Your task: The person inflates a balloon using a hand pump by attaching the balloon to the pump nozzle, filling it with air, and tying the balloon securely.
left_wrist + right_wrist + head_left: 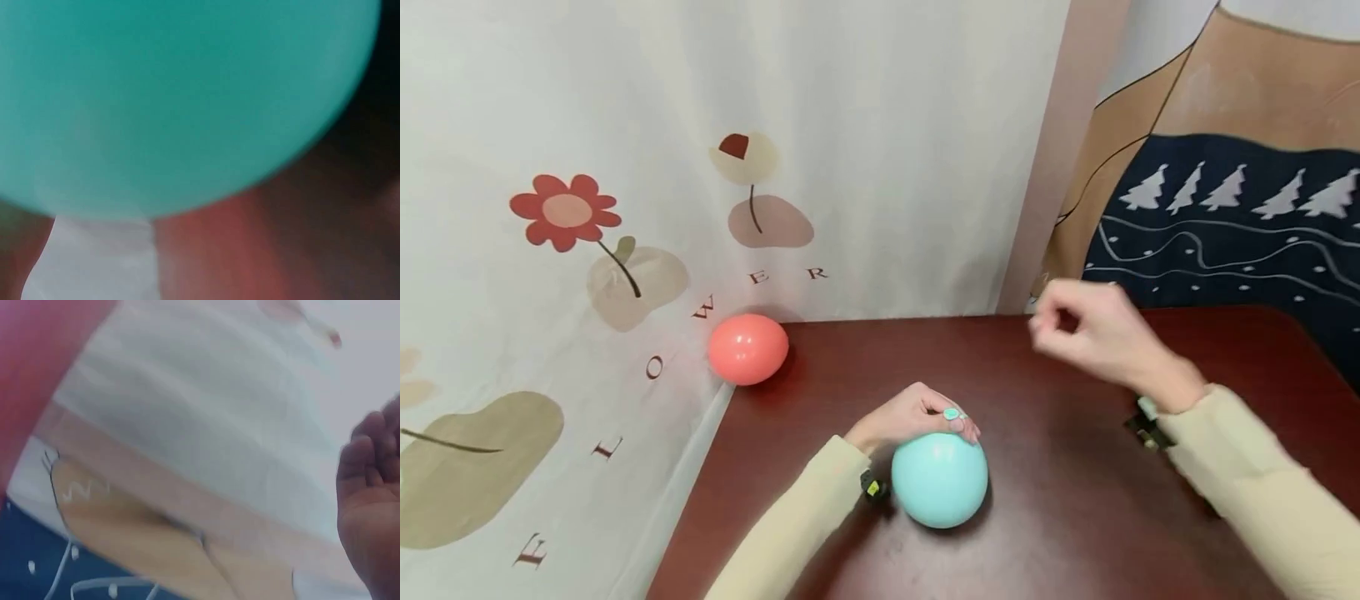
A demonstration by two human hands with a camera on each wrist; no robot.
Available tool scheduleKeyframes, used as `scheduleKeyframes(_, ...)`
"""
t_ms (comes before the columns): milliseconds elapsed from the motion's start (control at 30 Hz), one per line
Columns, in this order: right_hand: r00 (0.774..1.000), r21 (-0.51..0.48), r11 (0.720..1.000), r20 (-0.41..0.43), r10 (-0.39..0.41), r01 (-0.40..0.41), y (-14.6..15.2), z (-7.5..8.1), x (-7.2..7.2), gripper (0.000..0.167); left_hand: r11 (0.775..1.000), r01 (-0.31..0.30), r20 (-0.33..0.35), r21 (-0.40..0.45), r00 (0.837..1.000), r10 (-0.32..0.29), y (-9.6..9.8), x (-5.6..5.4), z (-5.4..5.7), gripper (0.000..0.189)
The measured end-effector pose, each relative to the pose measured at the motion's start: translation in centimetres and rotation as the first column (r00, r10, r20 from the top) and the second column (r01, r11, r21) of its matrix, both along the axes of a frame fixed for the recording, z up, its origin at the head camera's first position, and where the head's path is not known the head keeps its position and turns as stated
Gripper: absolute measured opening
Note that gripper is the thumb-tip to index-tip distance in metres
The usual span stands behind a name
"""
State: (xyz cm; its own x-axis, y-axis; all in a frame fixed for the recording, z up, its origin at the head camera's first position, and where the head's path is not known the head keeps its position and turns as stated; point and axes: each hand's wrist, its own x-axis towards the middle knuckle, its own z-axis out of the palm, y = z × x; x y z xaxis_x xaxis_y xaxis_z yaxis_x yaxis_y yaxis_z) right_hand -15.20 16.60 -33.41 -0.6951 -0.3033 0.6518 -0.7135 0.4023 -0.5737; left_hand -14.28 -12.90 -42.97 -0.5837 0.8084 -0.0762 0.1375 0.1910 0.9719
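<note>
A round light-blue balloon (940,482) rests on the dark red-brown table (1045,508). My left hand (917,414) lies over its top, thumb and fingers pinching it there. A small pale teal patch shows at the thumb; whether it is balloon or nail is unclear. In the left wrist view the blurred balloon (187,106) fills most of the picture. My right hand (1093,329) is raised above the table, apart from the balloon. Its thumb and fingers curl into a ring, with nothing visible between them. The right wrist view shows its bent fingers (369,456) at the edge.
A coral-red balloon (748,349) sits at the table's back left corner, against a white curtain (880,158) printed with flowers and letters. At the back right hangs a dark blue cloth (1232,221) with white trees. Both sleeves carry dark wrist cameras.
</note>
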Motion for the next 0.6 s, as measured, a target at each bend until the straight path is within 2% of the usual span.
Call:
scheduleKeyframes(67,0.998,0.132,0.989,0.032,0.056,-0.060,-0.2,-0.3,0.0,0.025,0.998,-0.025,-0.052,0.062,0.998,0.028,0.6,-1.1,0.7,0.018)
scheduleKeyframes(167,0.986,0.176,0.979,0.150,0.077,-0.103,-1.5,-2.8,1.2,0.018,0.996,-0.064,-0.129,0.064,0.989,0.072,1.0,-1.8,1.1,0.019)
scheduleKeyframes(200,0.981,0.170,0.979,0.174,0.081,-0.111,-2.0,-3.6,1.7,0.017,0.994,-0.093,-0.170,0.060,0.980,0.102,1.0,-1.9,1.1,0.019)
scheduleKeyframes(233,0.980,0.162,0.981,0.185,0.079,-0.110,-2.5,-4.3,2.1,0.016,0.990,-0.132,-0.223,0.055,0.965,0.141,1.2,-2.0,1.2,0.019)
scheduleKeyframes(267,0.980,0.157,0.983,0.183,0.071,-0.101,-3.0,-4.9,2.5,0.016,0.984,-0.171,-0.289,0.048,0.941,0.178,1.3,-2.1,1.2,0.018)
scheduleKeyframes(333,0.987,0.151,0.986,0.154,0.053,-0.077,-4.0,-6.0,3.0,0.019,0.970,-0.240,-0.433,0.038,0.871,0.233,1.7,-2.1,1.3,0.017)
scheduleKeyframes(433,0.993,0.155,0.988,0.114,0.000,-0.018,-5.6,-6.9,3.2,0.026,0.946,-0.324,-0.614,0.021,0.743,0.268,2.2,-1.9,1.4,0.015)
scheduleKeyframes(467,0.995,0.160,0.987,0.102,-0.022,0.006,-6.0,-7.0,3.2,0.028,0.940,-0.341,-0.666,0.012,0.699,0.262,2.3,-1.8,1.5,0.014)
scheduleKeyframes(600,0.990,0.153,0.985,0.110,-0.090,0.073,-7.0,-7.0,2.9,0.024,0.913,-0.406,-0.813,-0.027,0.540,0.216,2.7,-1.2,1.8,0.011)
